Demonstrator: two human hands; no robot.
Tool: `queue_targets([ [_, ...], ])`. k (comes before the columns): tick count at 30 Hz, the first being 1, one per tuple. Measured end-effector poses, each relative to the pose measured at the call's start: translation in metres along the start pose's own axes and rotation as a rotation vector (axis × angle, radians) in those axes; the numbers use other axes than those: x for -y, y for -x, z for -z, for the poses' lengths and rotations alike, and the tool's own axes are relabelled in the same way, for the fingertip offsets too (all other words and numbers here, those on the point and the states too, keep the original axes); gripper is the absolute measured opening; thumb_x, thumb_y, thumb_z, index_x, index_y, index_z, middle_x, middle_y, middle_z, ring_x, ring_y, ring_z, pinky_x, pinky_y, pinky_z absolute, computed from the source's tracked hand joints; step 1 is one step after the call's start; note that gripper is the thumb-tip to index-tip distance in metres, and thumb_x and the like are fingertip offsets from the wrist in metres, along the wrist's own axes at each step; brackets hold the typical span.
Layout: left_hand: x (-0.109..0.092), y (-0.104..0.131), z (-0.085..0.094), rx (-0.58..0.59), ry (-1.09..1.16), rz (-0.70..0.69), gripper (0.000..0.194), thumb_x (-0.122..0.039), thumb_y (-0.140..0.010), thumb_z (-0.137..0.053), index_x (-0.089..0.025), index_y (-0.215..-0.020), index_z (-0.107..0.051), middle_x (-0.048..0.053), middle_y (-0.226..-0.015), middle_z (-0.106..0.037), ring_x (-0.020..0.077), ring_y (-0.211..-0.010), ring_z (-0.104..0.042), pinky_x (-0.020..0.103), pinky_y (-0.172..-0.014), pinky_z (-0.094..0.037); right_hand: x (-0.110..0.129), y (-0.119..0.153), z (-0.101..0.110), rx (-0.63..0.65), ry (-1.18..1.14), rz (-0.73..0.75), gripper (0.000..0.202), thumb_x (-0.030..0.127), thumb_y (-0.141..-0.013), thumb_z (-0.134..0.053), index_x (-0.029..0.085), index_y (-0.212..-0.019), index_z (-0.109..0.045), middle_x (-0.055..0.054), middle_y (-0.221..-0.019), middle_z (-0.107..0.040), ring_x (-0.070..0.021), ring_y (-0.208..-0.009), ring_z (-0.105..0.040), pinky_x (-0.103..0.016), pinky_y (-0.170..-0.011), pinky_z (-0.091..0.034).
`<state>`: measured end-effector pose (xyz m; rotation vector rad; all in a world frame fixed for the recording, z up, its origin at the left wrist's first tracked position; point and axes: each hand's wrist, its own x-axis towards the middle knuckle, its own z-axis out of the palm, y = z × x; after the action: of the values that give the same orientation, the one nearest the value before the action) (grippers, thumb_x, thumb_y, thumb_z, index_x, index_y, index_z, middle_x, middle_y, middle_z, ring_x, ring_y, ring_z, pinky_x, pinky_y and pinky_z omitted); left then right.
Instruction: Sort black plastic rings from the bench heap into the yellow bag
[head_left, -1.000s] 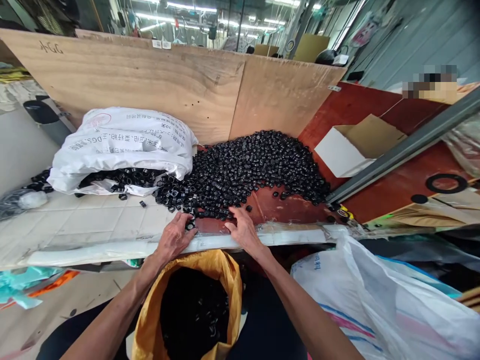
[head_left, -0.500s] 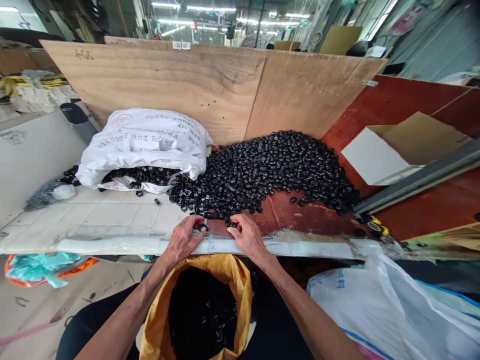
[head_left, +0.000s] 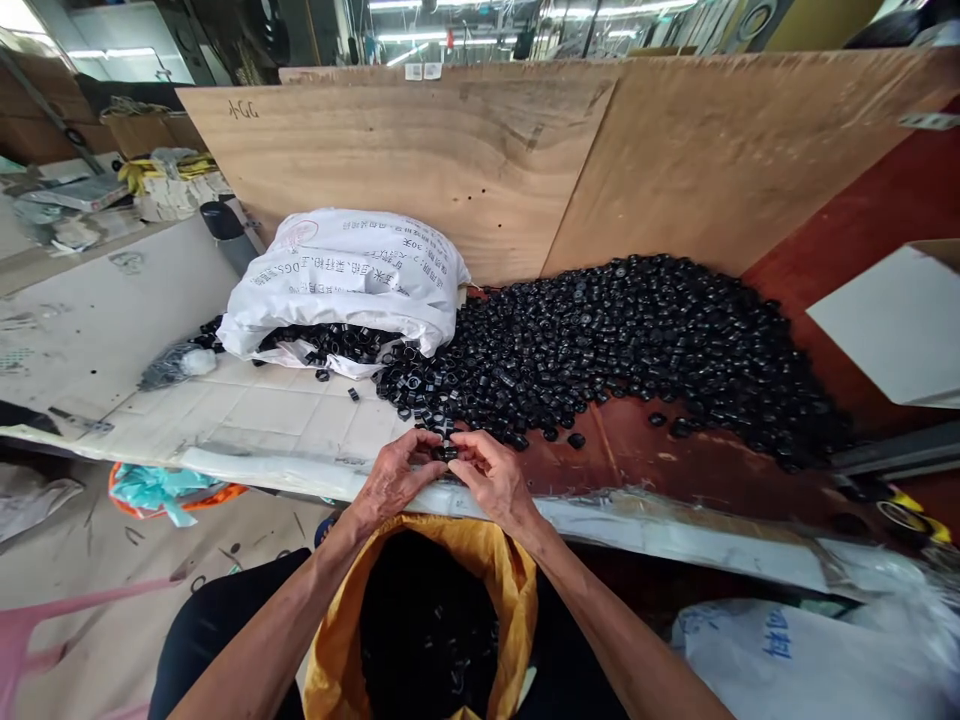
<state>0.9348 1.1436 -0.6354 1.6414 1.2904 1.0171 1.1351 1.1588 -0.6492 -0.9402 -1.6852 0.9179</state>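
Note:
Close together at the table's front edge, my left hand (head_left: 401, 470) and my right hand (head_left: 495, 478) pinch small black plastic parts (head_left: 445, 453) between their fingertips. The parts meet or nearly meet there; fingers hide most of them. Just behind lies a big pile of black caps (head_left: 622, 330), heaped toward the right. Open black rings (head_left: 427, 385) spill from the mouth of a white woven sack (head_left: 345, 270) on the left. Below my hands, between my legs, a yellow sack (head_left: 517, 600) stands open with many black pieces inside.
A plywood board (head_left: 420, 150) walls off the table's back. At the right are a white cardboard box (head_left: 892, 320) and a roll of tape (head_left: 904, 515). A plastic bag (head_left: 169, 368) lies left of the white sack. Beneath the edge sits an orange-rimmed basket (head_left: 225, 497).
My hands have come together from a small gap, bringing the held black parts to one spot. The camera view has turned, so the table appears shifted to the right.

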Motion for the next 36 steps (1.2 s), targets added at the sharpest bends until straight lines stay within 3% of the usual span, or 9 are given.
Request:
queue_targets([
  [3, 0.005, 0.000, -0.001, 0.027, 0.105, 0.022, 0.032, -0.035, -0.089, -0.076, -0.021, -0.115, -0.065, 0.003, -0.103, -0.076, 0.0192, -0.092, -0.074, 0.032, -0.086, -0.059, -0.001, 0.002, 0.000, -0.024, 0.006, -0.015, 0.015, 0.025, -0.089, -0.071, 0.021, -0.103, -0.074, -0.004, -0.094, -0.071, -0.0171, -0.078, -0.067, -0.027, -0.069, -0.056],
  [6, 0.013, -0.001, -0.002, 0.043, 0.147, 0.010, 0.032, -0.036, -0.089, -0.078, -0.020, -0.115, -0.068, 0.002, -0.098, -0.077, 0.0186, -0.088, -0.073, 0.031, -0.084, -0.059, 0.002, 0.002, 0.001, -0.023, 0.037, 0.026, 0.013, 0.023, -0.090, -0.069, 0.022, -0.101, -0.075, -0.004, -0.097, -0.072, -0.0167, -0.079, -0.067, -0.027, -0.069, -0.054],
  [13, 0.006, -0.001, 0.001, 0.004, 0.113, -0.165, 0.025, -0.037, -0.089, -0.080, -0.022, -0.110, -0.080, 0.008, -0.116, -0.078, 0.0233, -0.109, -0.073, 0.036, -0.102, -0.057, 0.002, 0.005, -0.002, -0.035, -0.002, 0.019, 0.015, 0.025, -0.090, -0.070, 0.022, -0.104, -0.074, -0.004, -0.095, -0.073, -0.0170, -0.077, -0.068, -0.026, -0.068, -0.054],
  [17, 0.003, -0.001, 0.003, 0.014, 0.097, -0.188, 0.025, -0.035, -0.090, -0.080, -0.023, -0.112, -0.081, 0.008, -0.113, -0.079, 0.0225, -0.105, -0.074, 0.034, -0.098, -0.059, -0.003, 0.007, -0.006, -0.041, -0.020, -0.003, 0.016, 0.030, -0.093, -0.068, 0.021, -0.107, -0.072, -0.002, -0.086, -0.072, -0.0163, -0.070, -0.069, -0.025, -0.064, -0.054],
  [22, 0.006, 0.000, 0.001, 0.023, 0.090, -0.220, 0.023, -0.033, -0.091, -0.080, -0.023, -0.111, -0.081, 0.007, -0.108, -0.079, 0.0216, -0.103, -0.073, 0.033, -0.097, -0.058, -0.002, 0.006, -0.007, 0.009, 0.029, -0.011, 0.017, 0.036, -0.100, -0.060, 0.021, -0.098, -0.069, 0.003, -0.061, -0.063, -0.0143, -0.055, -0.063, -0.024, -0.057, -0.049],
  [27, 0.007, 0.001, 0.000, -0.018, 0.071, -0.189, 0.025, -0.037, -0.090, -0.080, -0.024, -0.112, -0.081, 0.007, -0.109, -0.078, 0.0219, -0.102, -0.074, 0.033, -0.095, -0.059, 0.003, 0.006, -0.005, -0.003, 0.041, 0.026, 0.014, 0.029, -0.094, -0.064, 0.019, -0.103, -0.070, 0.000, -0.072, -0.067, -0.0148, -0.061, -0.063, -0.024, -0.059, -0.048],
  [29, 0.007, 0.001, 0.000, -0.011, 0.076, -0.175, 0.025, -0.037, -0.090, -0.080, -0.024, -0.112, -0.081, 0.006, -0.110, -0.079, 0.0219, -0.102, -0.074, 0.034, -0.095, -0.059, 0.003, 0.005, -0.005, -0.019, 0.080, 0.044, 0.009, 0.027, -0.094, -0.064, 0.020, -0.093, -0.069, 0.001, -0.069, -0.064, -0.0139, -0.059, -0.059, -0.024, -0.059, -0.045],
  [33, 0.010, 0.001, -0.001, -0.042, 0.144, -0.122, 0.028, -0.041, -0.087, -0.083, -0.024, -0.109, -0.080, 0.005, -0.106, -0.078, 0.0202, -0.097, -0.073, 0.031, -0.090, -0.059, 0.005, 0.004, -0.007, -0.039, 0.255, 0.129, 0.039, 0.032, -0.102, -0.057, 0.021, -0.065, -0.051, 0.001, -0.062, -0.052, -0.0132, -0.057, -0.050, -0.026, -0.058, -0.038],
  [36, 0.010, 0.000, -0.001, -0.043, 0.157, -0.100, 0.028, -0.041, -0.086, -0.084, -0.023, -0.108, -0.081, 0.004, -0.105, -0.078, 0.0199, -0.096, -0.073, 0.031, -0.090, -0.058, 0.006, 0.005, -0.008, -0.056, 0.234, 0.117, 0.028, 0.033, -0.102, -0.058, 0.021, -0.078, -0.058, 0.000, -0.070, -0.058, -0.0140, -0.061, -0.053, -0.026, -0.061, -0.041],
])
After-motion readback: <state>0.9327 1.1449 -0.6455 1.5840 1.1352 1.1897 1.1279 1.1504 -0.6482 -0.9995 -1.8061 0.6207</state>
